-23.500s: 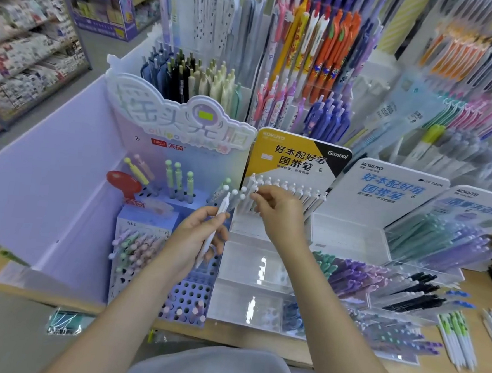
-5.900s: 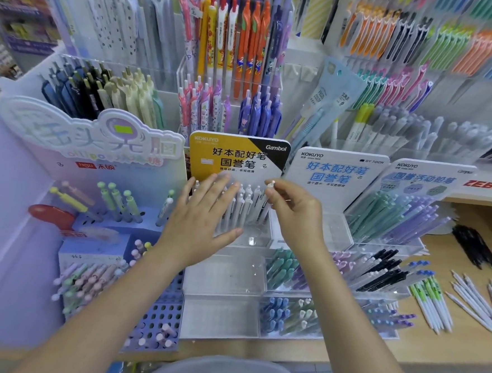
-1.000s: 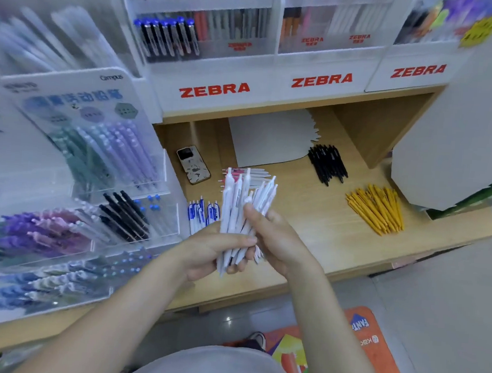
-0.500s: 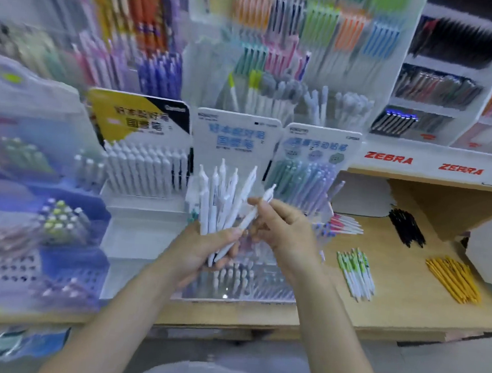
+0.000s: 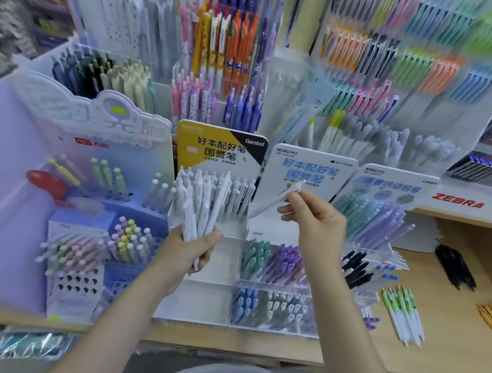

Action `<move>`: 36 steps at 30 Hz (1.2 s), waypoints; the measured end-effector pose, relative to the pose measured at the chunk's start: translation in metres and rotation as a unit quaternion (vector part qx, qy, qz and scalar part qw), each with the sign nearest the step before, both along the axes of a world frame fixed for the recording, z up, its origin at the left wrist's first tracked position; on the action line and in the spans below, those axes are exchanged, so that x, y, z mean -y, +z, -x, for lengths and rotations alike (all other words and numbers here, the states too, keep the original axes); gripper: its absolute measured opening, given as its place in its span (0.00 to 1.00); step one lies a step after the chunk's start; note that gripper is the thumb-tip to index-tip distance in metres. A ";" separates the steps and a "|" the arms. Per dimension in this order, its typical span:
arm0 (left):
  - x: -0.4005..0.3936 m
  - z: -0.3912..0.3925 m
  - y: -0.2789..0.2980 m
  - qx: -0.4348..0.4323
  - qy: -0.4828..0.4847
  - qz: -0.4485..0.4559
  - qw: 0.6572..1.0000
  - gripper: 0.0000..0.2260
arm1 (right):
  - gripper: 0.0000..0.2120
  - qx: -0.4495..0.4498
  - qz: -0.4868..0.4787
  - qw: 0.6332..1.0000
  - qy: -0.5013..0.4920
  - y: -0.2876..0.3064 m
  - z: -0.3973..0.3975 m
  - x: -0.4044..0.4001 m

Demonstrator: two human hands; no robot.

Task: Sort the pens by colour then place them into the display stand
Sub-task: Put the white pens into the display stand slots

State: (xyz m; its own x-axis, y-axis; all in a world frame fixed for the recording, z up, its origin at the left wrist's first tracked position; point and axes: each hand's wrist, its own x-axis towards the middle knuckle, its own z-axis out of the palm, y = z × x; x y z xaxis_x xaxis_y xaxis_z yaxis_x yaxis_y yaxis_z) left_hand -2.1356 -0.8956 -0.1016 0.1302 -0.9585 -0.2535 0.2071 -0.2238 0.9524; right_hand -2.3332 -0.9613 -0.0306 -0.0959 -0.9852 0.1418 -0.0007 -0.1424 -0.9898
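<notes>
Head view: left hand point(image 5: 189, 252) grips a bundle of white pens point(image 5: 199, 209) before the display stand point(image 5: 203, 273), while right hand point(image 5: 313, 223) pinches a single white pen point(image 5: 278, 200). Judging by this, loading is underway; next, that pen needs lowering into the white row.

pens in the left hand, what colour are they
White, plainest in the head view: the left hand grips a bundle of white pens.

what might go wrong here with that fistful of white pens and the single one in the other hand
The left hand grips a splayed bundle of white pens; loosening it could let some slide out. The right hand pinches a single white pen lightly near one end, so it may twist going in. The white pen row under the yellow Gambol sign looks crowded, so insertion could jostle neighbours.
</notes>
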 end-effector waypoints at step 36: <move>0.048 -0.030 -0.004 -0.039 -0.109 -0.017 0.993 0.14 | 0.06 -0.102 -0.061 0.992 0.035 -0.031 -0.053 0.024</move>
